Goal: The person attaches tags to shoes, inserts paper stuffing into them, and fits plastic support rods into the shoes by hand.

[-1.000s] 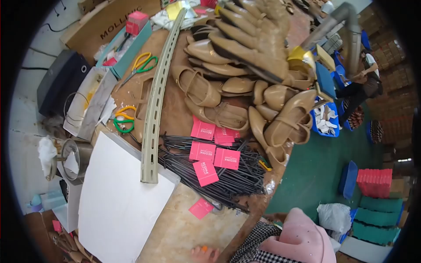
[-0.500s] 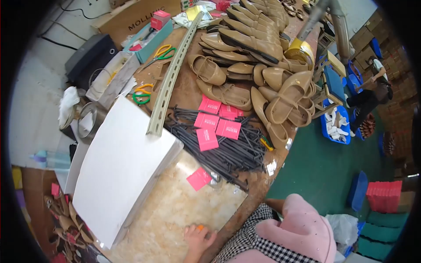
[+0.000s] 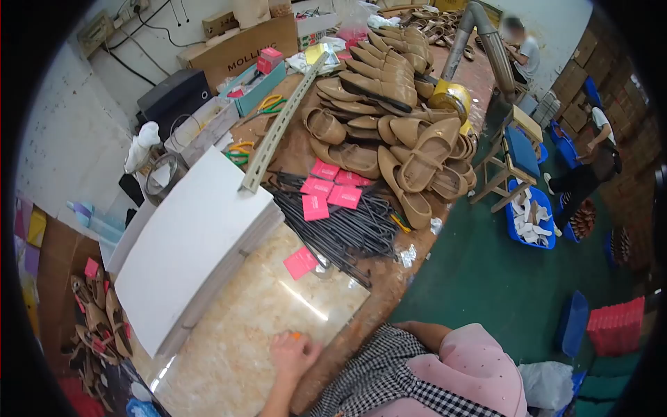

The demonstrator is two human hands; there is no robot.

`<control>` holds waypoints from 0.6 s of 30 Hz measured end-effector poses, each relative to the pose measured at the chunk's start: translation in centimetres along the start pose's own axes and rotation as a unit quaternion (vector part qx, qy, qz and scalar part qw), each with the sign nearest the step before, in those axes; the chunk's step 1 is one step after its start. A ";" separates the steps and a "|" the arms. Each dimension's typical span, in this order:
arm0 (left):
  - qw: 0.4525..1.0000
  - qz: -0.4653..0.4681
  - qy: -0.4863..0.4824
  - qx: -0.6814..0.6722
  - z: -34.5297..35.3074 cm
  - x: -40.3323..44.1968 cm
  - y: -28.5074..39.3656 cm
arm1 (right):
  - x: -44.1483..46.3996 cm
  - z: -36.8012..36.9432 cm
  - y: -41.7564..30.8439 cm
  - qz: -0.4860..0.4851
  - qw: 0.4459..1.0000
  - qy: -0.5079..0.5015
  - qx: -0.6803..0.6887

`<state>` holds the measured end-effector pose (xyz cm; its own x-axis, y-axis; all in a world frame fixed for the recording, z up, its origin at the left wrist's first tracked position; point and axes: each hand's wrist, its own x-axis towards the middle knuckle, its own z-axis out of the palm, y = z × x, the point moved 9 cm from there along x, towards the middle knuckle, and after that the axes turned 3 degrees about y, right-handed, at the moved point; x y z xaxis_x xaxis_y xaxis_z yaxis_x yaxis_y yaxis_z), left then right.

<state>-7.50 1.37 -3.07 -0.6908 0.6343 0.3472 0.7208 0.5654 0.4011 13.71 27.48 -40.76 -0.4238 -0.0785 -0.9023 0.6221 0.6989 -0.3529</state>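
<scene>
My left hand point(image 3: 293, 353) rests on the marble-patterned board point(image 3: 236, 316), fingers slightly bent, thumb apart, with nothing seen in it. A small orange spot shows at one finger. Of my right arm only a part of the forearm point(image 3: 424, 332) shows below the pink sleeve point(image 3: 479, 354); the right hand is hidden behind the checked apron point(image 3: 372, 361). Beyond my left hand, a pink card point(image 3: 301, 263) lies on the board. Farther off are a pile of dark straps point(image 3: 347, 233) with several pink cards on top and a stack of white sheets point(image 3: 194, 243).
Tan shoes point(image 3: 417, 160) are heaped at the back of the bench. A slotted metal bar point(image 3: 285, 125) lies across the white stack. Scissors point(image 3: 240, 151) and a yellow tape roll point(image 3: 450, 97) are nearby. Blue tubs point(image 3: 531, 236) stand on the green floor; two people are farther away.
The view has tilted up, showing more of the wall and a seated person at the back. My left hand stays on the board, a little lower left in the picture.
</scene>
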 end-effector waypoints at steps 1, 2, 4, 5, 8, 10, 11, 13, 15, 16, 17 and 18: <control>1.000 -0.011 -0.013 -0.007 0.0 0.2 0.0 | 0.4 -0.5 -0.6 -0.001 1.000 -0.002 -0.005; 0.999 -0.025 -0.028 -0.014 0.0 0.3 0.1 | 0.6 -1.1 -1.2 -0.003 1.000 -0.004 -0.010; 0.998 -0.036 -0.039 -0.026 -0.3 1.4 -0.8 | 0.8 -2.4 -2.7 -0.004 1.000 -0.004 -0.015; 0.998 -0.042 -0.044 -0.034 -0.3 1.1 -1.0 | 0.8 -2.6 -3.1 -0.004 1.000 -0.008 -0.019; 0.996 -0.052 -0.051 -0.050 0.0 0.6 -0.6 | 1.3 -3.6 -4.1 -0.018 0.999 -0.010 -0.035; 0.997 -0.053 -0.038 -0.046 -0.2 0.3 -0.9 | 2.0 -4.4 -4.6 -0.034 0.998 -0.006 -0.053; 0.997 -0.055 -0.031 -0.046 -0.3 -0.2 -1.0 | 2.3 -4.5 -4.7 -0.047 0.997 -0.007 -0.065; 0.996 -0.059 0.004 -0.060 -0.3 0.3 -1.0 | 2.3 -5.2 -4.2 -0.067 0.994 -0.005 -0.085; 0.993 -0.086 0.031 -0.079 -1.3 -0.5 -0.7 | 0.4 -5.0 -4.0 -0.144 0.979 -0.054 -0.131; 0.981 -0.144 0.005 -0.129 -1.6 -1.3 -1.1 | -2.2 -5.4 -4.0 -0.213 0.960 -0.097 -0.157; 0.977 -0.167 0.014 -0.131 -2.3 -1.7 -1.1 | -7.8 -6.7 -4.5 -0.276 0.937 -0.171 -0.133; 0.972 -0.190 0.019 -0.133 -3.1 -2.1 -1.3 | -17.6 -10.8 -7.7 -0.238 0.945 -0.220 -0.042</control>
<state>-7.16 -2.26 -1.67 -0.9099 0.3829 0.1594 0.3752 0.5962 0.7098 9.25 31.19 -19.46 -0.3160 -0.6733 -0.6685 0.3679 0.5625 -0.7404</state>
